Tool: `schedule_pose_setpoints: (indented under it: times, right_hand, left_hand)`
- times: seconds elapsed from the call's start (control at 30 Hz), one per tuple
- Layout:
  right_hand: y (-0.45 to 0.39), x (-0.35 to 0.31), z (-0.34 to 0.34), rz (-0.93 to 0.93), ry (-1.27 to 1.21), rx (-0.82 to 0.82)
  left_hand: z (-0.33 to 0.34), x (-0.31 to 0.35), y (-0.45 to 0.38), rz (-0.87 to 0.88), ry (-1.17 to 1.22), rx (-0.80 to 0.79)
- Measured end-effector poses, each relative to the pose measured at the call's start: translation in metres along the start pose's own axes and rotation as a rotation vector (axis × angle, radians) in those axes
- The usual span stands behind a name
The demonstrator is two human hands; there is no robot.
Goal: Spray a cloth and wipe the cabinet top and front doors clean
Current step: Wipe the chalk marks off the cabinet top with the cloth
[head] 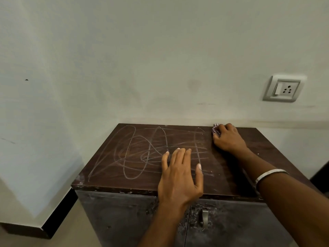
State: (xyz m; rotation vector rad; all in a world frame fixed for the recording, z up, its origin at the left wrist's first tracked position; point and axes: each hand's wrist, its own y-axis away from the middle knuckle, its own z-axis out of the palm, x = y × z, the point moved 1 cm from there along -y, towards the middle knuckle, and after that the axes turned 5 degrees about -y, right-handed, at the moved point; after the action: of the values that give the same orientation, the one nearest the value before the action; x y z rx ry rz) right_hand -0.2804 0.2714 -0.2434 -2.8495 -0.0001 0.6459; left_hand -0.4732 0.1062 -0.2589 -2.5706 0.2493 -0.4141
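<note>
Head view looks down on a dark wooden cabinet top [178, 182] against a pale wall, and the wiping seems barely begun. The right hand [228, 138], in the upper right of the top near the back edge, has its fingers curled over a small checked cloth [216, 130] and presses it to the wood. The left hand [179, 177] lies flat near the front edge at centre frame, fingers straight and spread, holding nothing, apparently to steady the cabinet. Pale scribbles [142, 154] loop across the left and middle of the top, untouched; the strip of wood right of the scribbles looks darker and free of marks, though whether it was wiped cannot be told. The front doors [124, 220], along the bottom of the frame, look dusty and smudged around the metal handle [205, 217], so they appear not yet cleaned. No spray bottle shows. Most of the top and both doors remain.
</note>
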Motion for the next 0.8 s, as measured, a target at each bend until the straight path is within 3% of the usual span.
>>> schedule_pose_setpoints:
  times: [0.3, 0.63, 0.8]
  right_hand:
    - [-0.004, -0.039, 0.019, -0.119, -0.038, -0.095]
    - [-0.013, 0.041, -0.021, 0.109, -0.055, -0.032]
    - [-0.016, 0.021, -0.01, 0.078, 0.001, -0.021]
  left_hand:
    - [-0.003, 0.0, 0.0, -0.001, 0.011, -0.004]
    - [-0.002, -0.001, -0.001, -0.004, 0.011, -0.021]
    - [-0.002, 0.001, 0.0, -0.011, 0.016, -0.018]
